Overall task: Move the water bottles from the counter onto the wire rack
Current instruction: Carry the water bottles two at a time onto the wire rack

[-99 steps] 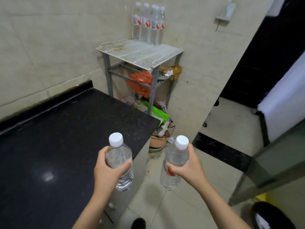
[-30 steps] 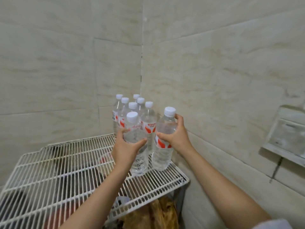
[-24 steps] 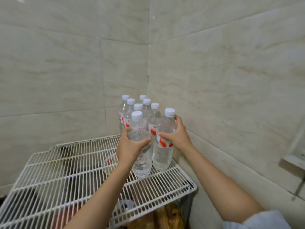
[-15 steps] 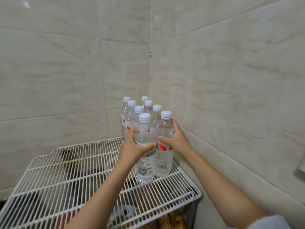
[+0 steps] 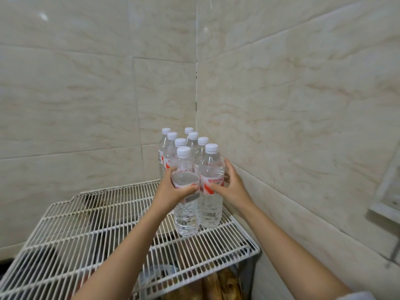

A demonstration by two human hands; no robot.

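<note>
While we seat the pair, left hand: fingers and thumb curled round the front-left water bottle at its label.
Right hand: thumb and fingers round the Wahaha water bottle, at 3 o'clock of the other, touching it.
Wire rack: both bottles appear to rest on it at its 1 o'clock corner.
Six bottles: just behind, at 12 o'clock.
Bottle bases: we check each sits flat across the wires, upright, then open both hands slowly, outward.

Both carried bottles now stand on the wire rack.
</note>
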